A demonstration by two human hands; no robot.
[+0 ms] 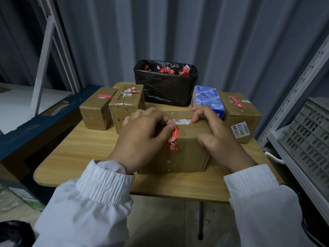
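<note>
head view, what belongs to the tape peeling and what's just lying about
In use: front box, red tape pinched by left hand, right hand steadying, black bin of scraps.
Lying about: tissue pack, far-left box, taller left box, right box.

On the bench (80, 150) the middle box (188, 157) lies nearest, tape (173, 138) on its top front edge, two boxes (97, 111) side by side left of it, the bin (165, 91) behind, holding scraps (167, 69), and the tissue pack (207, 100) between bin and right box (243, 113).

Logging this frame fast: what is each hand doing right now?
Left hand: pinches the red tape strip.
Right hand: grips the cardboard box.
</note>
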